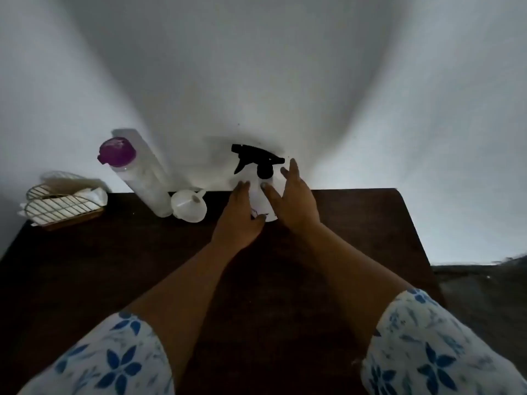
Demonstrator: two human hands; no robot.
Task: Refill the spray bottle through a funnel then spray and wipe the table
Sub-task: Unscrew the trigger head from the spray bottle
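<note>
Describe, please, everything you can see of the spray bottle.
The spray bottle has a pale, translucent plastic body and a black trigger head with its nozzle pointing left. It stands upright at the table's far edge, by the white wall. The left hand holds its lower left side. The right hand lies open against its right.

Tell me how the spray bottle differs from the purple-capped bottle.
The spray bottle carries a black trigger head, the purple-capped bottle a purple lid. The spray bottle is opaque white and shorter, the purple-capped bottle clear and taller. Both stand on the table.
</note>
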